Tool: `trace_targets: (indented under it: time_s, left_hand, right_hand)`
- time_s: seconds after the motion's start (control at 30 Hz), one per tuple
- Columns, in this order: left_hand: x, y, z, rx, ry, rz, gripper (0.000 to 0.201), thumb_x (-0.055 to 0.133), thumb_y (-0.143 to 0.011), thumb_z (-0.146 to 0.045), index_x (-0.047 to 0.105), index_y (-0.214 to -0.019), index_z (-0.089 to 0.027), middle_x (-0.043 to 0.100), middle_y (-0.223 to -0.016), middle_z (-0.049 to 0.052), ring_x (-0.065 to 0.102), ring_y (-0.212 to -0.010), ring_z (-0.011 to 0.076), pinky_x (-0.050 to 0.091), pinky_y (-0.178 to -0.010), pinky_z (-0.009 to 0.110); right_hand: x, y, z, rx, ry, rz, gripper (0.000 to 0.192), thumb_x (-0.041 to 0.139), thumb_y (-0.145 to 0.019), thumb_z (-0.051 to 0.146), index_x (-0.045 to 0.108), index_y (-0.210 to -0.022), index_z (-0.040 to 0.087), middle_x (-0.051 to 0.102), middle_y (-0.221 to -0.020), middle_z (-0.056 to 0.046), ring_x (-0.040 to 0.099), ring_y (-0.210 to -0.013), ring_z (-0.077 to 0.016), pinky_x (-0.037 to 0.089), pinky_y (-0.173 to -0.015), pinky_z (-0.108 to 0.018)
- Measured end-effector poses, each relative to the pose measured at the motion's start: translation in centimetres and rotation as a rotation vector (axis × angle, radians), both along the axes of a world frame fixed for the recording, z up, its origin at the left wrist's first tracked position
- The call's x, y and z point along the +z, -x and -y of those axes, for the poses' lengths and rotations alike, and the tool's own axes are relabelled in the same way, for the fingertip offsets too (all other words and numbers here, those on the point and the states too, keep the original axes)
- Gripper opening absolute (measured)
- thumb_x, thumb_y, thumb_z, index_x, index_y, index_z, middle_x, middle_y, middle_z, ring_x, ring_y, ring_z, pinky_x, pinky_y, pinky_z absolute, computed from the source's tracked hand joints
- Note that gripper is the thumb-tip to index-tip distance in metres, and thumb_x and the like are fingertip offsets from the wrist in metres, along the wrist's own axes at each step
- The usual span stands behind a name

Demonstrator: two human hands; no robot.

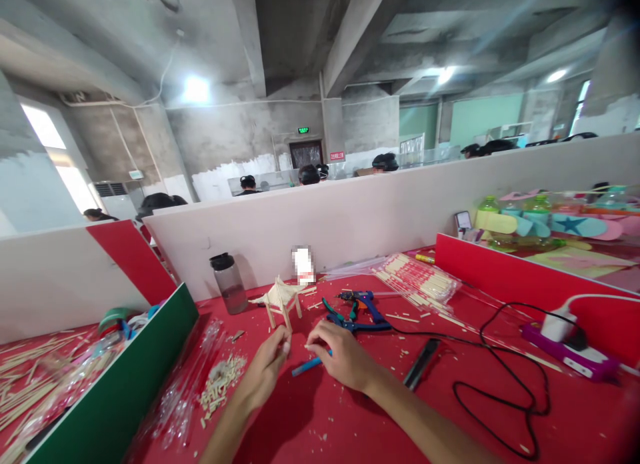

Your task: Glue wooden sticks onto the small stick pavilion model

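Low over the red surface (350, 424), the two hands are held close together: a small wooden stick (287, 346) is pinched between the fingertips of the left hand (267, 371), while the right hand (343, 357) is closed over a blue pen-like tool (306, 366) lying on the surface. Just behind the hands, a small stick-built frame (283, 299) is seen standing upright, with blue pliers (345, 319) and a blue glue gun (363, 299) beside it.

Both hands meet low over the red bench (350, 424): left hand (270, 367) pinching a small stick, right hand (343, 357) on a blue pen (306, 366), the stick model (283, 299) just beyond the fingers (286, 341).
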State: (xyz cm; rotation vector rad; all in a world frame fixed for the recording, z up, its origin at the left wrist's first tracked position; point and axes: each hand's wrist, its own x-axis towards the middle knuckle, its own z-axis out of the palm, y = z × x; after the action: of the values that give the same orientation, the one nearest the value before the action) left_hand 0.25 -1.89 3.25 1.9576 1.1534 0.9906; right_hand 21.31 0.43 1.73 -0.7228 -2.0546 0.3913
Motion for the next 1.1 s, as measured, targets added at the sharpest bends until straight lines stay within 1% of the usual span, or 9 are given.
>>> trace_targets:
  time_s: [0.17, 0.23, 0.3, 0.4, 0.47, 0.57, 0.73, 0.87, 1.1]
  left_hand:
    - [-0.2, 1.8, -0.8, 0.187, -0.127, -0.221, 0.040, 0.034, -0.100, -0.049, 0.042, -0.072, -0.022, 0.050, -0.072, -0.001, 0.048, -0.070, 0.0181, 0.035, -0.068, 0.030]
    - [-0.4, 2.2, -1.0, 0.208, -0.182, -0.302, 0.040, 0.037, -0.100, -0.049, 0.045, -0.071, -0.021, 0.052, -0.074, 0.000, 0.050, -0.071, 0.0188, 0.036, -0.070, 0.030]
    - [-0.5, 2.1, -1.0, 0.162, -0.208, -0.333, 0.038, 0.041, -0.099, -0.048, 0.049, -0.073, -0.021, 0.055, -0.076, 0.000, 0.052, -0.073, 0.0187, 0.037, -0.071, 0.030]
    - [-0.5, 1.3, -0.6, 0.024, -0.180, -0.261, 0.029, 0.045, -0.099, -0.045, 0.058, -0.089, -0.021, 0.060, -0.085, 0.001, 0.056, -0.076, 0.0174, 0.042, -0.073, 0.028]
    - [-0.6, 0.6, -0.3, -0.035, -0.161, -0.197, 0.026, 0.046, -0.099, -0.043, 0.060, -0.099, -0.021, 0.063, -0.090, 0.002, 0.057, -0.077, 0.0164, 0.044, -0.074, 0.027]
    - [-0.8, -0.1, -0.1, -0.042, -0.156, -0.138, 0.026, 0.049, -0.098, -0.043, 0.060, -0.094, -0.020, 0.062, -0.083, 0.001, 0.056, -0.073, 0.0156, 0.044, -0.072, 0.026]
    - [-1.2, -0.3, -0.4, -0.027, -0.095, -0.065, 0.029, 0.051, -0.097, -0.044, 0.058, -0.085, -0.019, 0.059, -0.072, -0.001, 0.054, -0.067, 0.0147, 0.043, -0.067, 0.025]
    - [-1.2, -0.4, -0.4, -0.024, -0.045, -0.010, 0.029, 0.052, -0.096, -0.046, 0.058, -0.086, -0.019, 0.058, -0.070, -0.001, 0.053, -0.065, 0.0146, 0.042, -0.065, 0.025]
    - [-1.2, -0.4, -0.4, -0.066, 0.045, 0.043, 0.028, 0.056, -0.094, -0.047, 0.055, -0.087, -0.019, 0.056, -0.071, -0.002, 0.052, -0.067, 0.0147, 0.040, -0.063, 0.025]
  right_hand:
    - [0.0, -0.2, -0.2, -0.011, 0.010, -0.032, 0.008, 0.060, -0.095, 0.016, 0.061, -0.089, 0.021, 0.064, -0.088, -0.002, 0.061, -0.085, -0.0164, 0.045, -0.079, -0.027]
    - [-0.1, -0.1, -0.2, -0.014, 0.016, -0.034, 0.008, 0.060, -0.094, 0.016, 0.062, -0.088, 0.021, 0.064, -0.087, -0.002, 0.061, -0.085, -0.0163, 0.045, -0.079, -0.026]
    - [-0.1, 0.0, -0.2, -0.012, 0.020, -0.027, 0.008, 0.061, -0.094, 0.016, 0.062, -0.089, 0.021, 0.064, -0.088, -0.002, 0.061, -0.084, -0.0163, 0.045, -0.078, -0.026]
    - [-0.2, 0.2, -0.1, 0.000, 0.020, 0.001, 0.006, 0.062, -0.094, 0.016, 0.063, -0.090, 0.021, 0.065, -0.089, -0.002, 0.061, -0.085, -0.0165, 0.045, -0.078, -0.026]
    - [-0.3, 0.4, 0.0, 0.011, 0.018, 0.025, 0.005, 0.063, -0.094, 0.017, 0.063, -0.091, 0.021, 0.065, -0.090, -0.002, 0.061, -0.085, -0.0164, 0.044, -0.077, -0.026]
    - [-0.6, 0.5, 0.0, 0.018, 0.014, 0.043, 0.004, 0.063, -0.095, 0.019, 0.063, -0.090, 0.020, 0.064, -0.089, -0.002, 0.061, -0.085, -0.0160, 0.044, -0.076, -0.025]
    - [-0.7, 0.5, -0.1, 0.016, 0.003, 0.045, 0.004, 0.062, -0.095, 0.019, 0.063, -0.091, 0.020, 0.064, -0.089, -0.002, 0.060, -0.084, -0.0157, 0.043, -0.075, -0.025]
    - [-0.5, 0.4, 0.2, 0.019, 0.016, 0.046, 0.003, 0.062, -0.094, 0.019, 0.062, -0.092, 0.020, 0.064, -0.089, -0.002, 0.060, -0.081, -0.0153, 0.044, -0.073, -0.024]
    - [-0.2, 0.4, 0.4, 0.025, 0.009, 0.076, 0.005, 0.060, -0.094, 0.018, 0.062, -0.090, 0.020, 0.064, -0.090, -0.003, 0.061, -0.083, -0.0161, 0.045, -0.075, -0.025]
